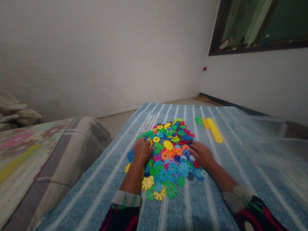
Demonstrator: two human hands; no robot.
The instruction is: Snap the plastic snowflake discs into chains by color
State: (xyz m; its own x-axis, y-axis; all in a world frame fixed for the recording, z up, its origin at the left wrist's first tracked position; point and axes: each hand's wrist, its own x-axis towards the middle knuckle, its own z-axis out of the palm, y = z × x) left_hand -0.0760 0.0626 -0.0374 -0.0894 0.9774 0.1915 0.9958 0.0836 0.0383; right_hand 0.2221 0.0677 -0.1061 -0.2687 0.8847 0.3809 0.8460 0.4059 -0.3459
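Note:
A heap of colourful plastic flower-shaped discs (168, 145) lies between my two hands, in blue, green, yellow, orange and red. My left hand (142, 151) rests on the heap's left side, its fingers curled down among the discs. Whatever those fingers hold, if anything, is hidden. On the right side, my right hand (201, 154) reaches in with fingers stretched and slightly apart, touching the edge of the heap. Right of the heap lie a long row of stacked yellow discs (215, 131), a shorter orange stack (206, 124) and a small green stack (199, 121).
Blue-and-white striped cloth (96, 199) covers the surface, with a "With love" print near the heap. A clear plastic container (281, 146) stands at the right. To the left is a surface with a floral cover (21, 144). White walls rise behind.

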